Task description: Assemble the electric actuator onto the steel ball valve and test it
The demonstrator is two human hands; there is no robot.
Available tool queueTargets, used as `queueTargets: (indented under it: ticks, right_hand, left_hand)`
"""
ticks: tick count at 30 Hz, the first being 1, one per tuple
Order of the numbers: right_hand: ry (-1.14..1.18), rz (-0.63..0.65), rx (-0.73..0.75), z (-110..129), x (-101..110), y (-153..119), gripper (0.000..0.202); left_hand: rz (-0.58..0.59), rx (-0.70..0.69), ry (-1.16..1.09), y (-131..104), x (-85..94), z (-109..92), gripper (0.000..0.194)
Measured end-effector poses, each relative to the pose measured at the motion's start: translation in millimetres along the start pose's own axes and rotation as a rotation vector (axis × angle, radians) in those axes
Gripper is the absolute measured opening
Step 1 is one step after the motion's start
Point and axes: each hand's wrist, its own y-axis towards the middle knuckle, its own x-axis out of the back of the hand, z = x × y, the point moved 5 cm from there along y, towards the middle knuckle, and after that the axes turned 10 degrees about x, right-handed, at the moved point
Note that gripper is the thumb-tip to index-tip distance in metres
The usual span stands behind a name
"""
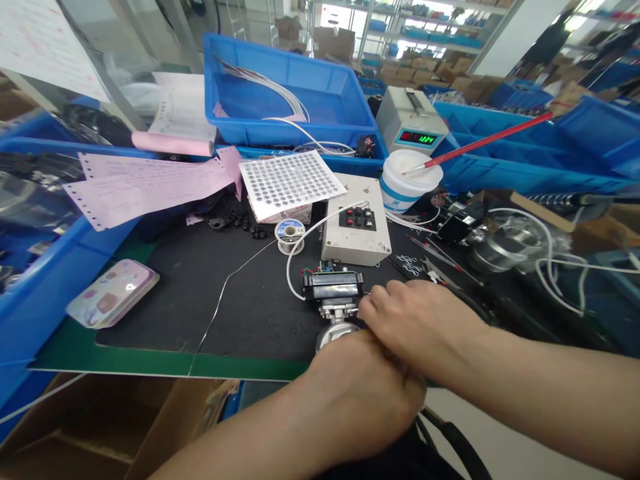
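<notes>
Metal fitting [334,334] partly behind left hand [367,393]

Bright backlight through shelves [440,41]; glare on pastel tin [113,294], black housing [334,288]; background soft, edges stretched.

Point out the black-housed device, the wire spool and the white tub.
Black-housed device [334,288]: head view, front of its housing.
Wire spool [290,245]: head view, its side below the label.
White tub [404,192]: head view, front wall.
</notes>
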Motion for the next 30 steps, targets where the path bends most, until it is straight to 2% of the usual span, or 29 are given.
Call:
queueTargets:
  ticks: [2,5,7,8,10,13,16,19,23,27,30]
  right_hand:
    - [0.094,-0.157,-0.004,-3,-31,-9,0.017]
    - [0.350,-0.578,-0.122,-7,-74,-20,0.047]
    - [0.397,-0.623,-0.149,-4,-95,-22,0.052]
    - [0.410,-0.615,-0.148,-3,-99,-23,0.052]
    - [0.399,-0.566,-0.137,-6,-92,-28,0.048]
    - [0.239,-0.462,-0.127,-15,-58,-37,0.041]
    - [0.050,-0.347,-0.076,-18,-22,-35,0.030]
    - [-0.004,-0.216,-0.062,-14,-4,-23,0.020]
    - [0.001,-0.141,-0.075,-9,0,-12,0.017]
    - [0.025,-0.169,-0.080,-14,-6,-13,0.018]
    - [0.025,-0.254,-0.069,-16,-24,-17,0.025]
  left_hand:
    - [0.016,-0.020,-0.022,0,0.6,1,0.016]
    - [-0.030,-0.001,-0.010,-1,2.0,4,0.017]
    - [-0.065,-0.002,0.007,-2,2.2,4,0.015]
    - [-0.070,-0.001,0.009,-2,1.8,4,0.015]
    - [-0.067,0.008,0.003,-3,1.1,5,0.015]
    - [-0.063,0.023,-0.005,-3,1.2,4,0.016]
    - [-0.058,0.015,-0.009,-3,0.3,3,0.016]
    - [-0.036,0.001,-0.006,-2,-3.2,3,0.015]
    - [-0.046,0.018,-0.014,0,-4.8,5,0.010]
    - [-0.075,0.040,-0.023,2,-2.1,7,0.006]
    - [-0.093,0.064,-0.004,3,-0.8,10,0.008]
